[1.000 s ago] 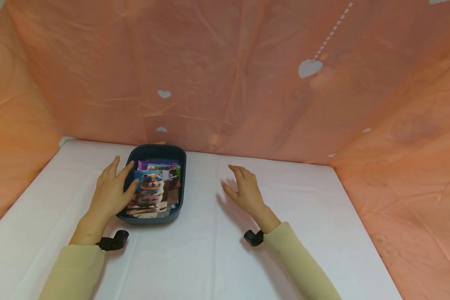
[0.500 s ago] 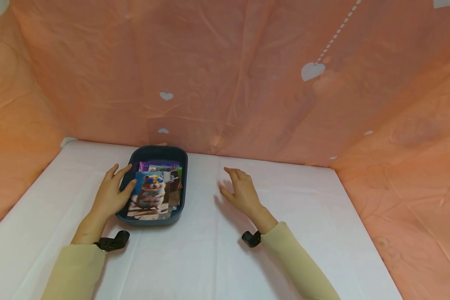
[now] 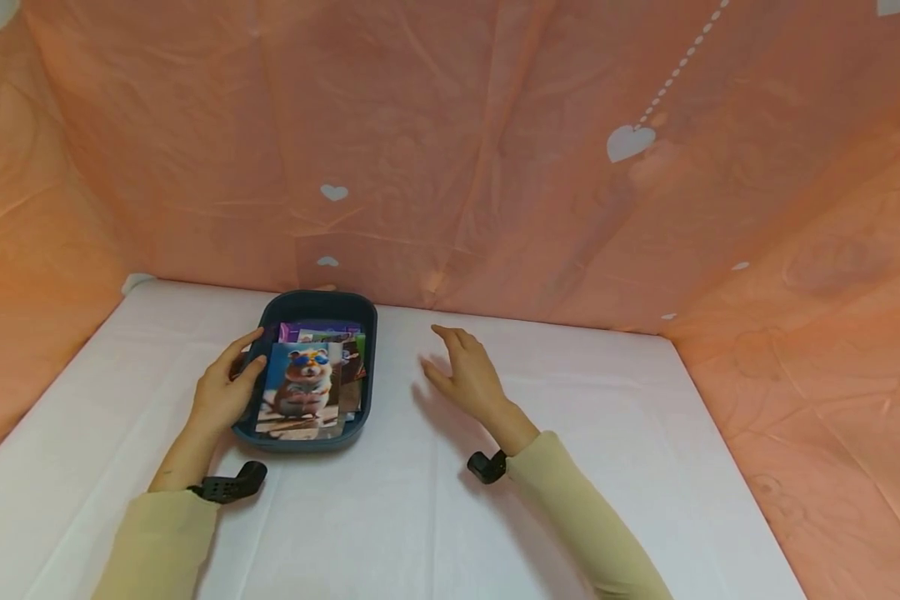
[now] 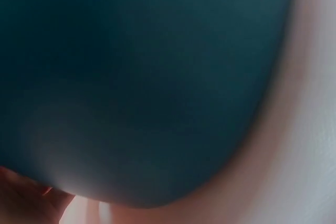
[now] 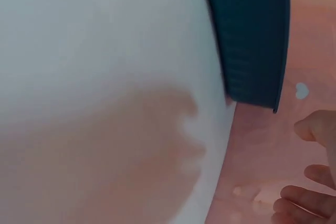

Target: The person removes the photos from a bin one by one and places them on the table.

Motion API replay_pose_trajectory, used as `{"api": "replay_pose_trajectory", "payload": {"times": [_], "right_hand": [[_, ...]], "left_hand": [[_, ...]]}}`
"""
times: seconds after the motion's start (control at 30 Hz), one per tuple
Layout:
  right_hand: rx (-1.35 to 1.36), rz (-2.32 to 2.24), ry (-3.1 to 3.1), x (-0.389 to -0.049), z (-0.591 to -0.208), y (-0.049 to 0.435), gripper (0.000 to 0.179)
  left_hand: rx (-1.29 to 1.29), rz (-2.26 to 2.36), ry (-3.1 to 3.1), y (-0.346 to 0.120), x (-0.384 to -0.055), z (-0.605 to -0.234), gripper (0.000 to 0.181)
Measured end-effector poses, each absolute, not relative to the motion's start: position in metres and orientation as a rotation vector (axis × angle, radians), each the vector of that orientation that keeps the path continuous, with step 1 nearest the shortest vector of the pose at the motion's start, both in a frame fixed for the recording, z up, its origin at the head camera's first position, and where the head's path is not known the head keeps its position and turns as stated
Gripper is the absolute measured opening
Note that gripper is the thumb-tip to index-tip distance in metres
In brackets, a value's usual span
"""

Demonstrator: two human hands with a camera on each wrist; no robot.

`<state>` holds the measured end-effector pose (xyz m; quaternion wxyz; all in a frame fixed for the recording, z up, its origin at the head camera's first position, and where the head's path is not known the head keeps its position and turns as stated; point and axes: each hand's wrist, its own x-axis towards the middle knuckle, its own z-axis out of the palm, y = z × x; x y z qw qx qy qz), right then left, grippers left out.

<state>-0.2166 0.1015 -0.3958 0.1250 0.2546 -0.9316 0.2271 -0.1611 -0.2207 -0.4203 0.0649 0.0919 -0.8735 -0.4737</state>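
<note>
A dark blue-green plastic bin [image 3: 300, 445] stands at the left back of the white table. In it lies a loose stack of picture cards [image 3: 352, 392], the top card [image 3: 303, 392] showing a furry animal in sunglasses. My left hand [image 3: 221, 396] grips the bin's left side, its thumb at the rim near the cards. The left wrist view is almost filled by the bin's wall [image 4: 157, 87], with a bit of the hand [image 4: 31, 198] at the lower left. My right hand [image 3: 468, 375] hovers right of the bin, fingers relaxed and holding nothing.
A white cloth [image 3: 390, 517] covers the table. Behind and beside it hangs an orange-pink curtain [image 3: 420, 150] with white hearts, close to the bin's far end. Black wrist cameras [image 3: 232, 483] sit on both wrists.
My left hand has gone from spread over the bin's left edge to curled at its rim. My right hand has drifted left towards the bin.
</note>
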Motion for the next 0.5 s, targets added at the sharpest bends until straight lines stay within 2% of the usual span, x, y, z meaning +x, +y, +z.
{"api": "replay_pose_trajectory", "payload": {"times": [0.27,0.5], "right_hand": [[0.782,0.766,-2.755,-0.222,-0.379,0.074,0.056],[0.872,1.063,-2.737,-0.229,-0.369,0.045,0.053]], "left_hand": [[0.293,-1.6,-2.562,-0.221,-0.162,-0.424,0.047],[0.341,-1.695,-2.525,-0.218,-0.162,-0.424,0.047]]}}
